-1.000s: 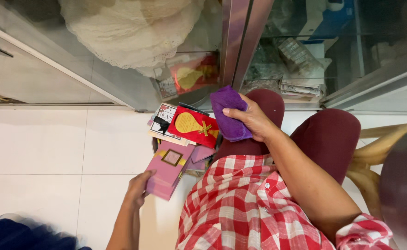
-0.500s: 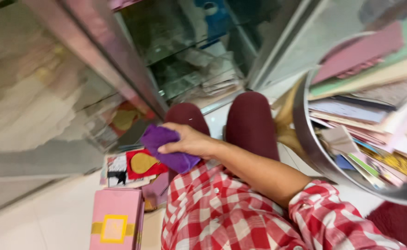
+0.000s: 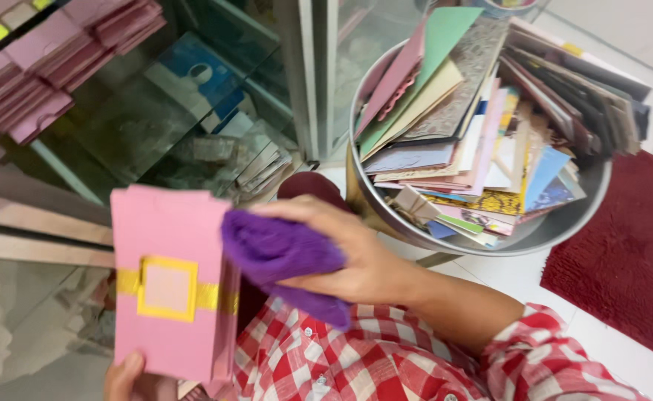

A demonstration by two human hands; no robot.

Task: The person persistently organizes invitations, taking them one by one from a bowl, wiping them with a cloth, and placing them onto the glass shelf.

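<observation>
The right hand [image 3: 356,256] clutches a purple cloth [image 3: 282,256] pressed against a pink card box [image 3: 170,282], gripped at its lower edge by the left hand [image 3: 126,375]; right of the box sits a card-filled metal basin [image 3: 564,223].

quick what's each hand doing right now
Left hand: closed on the bottom edge of the pink card box with a gold band, holding it up.
Right hand: closed on the purple cloth, pressed against the box's side.
</observation>
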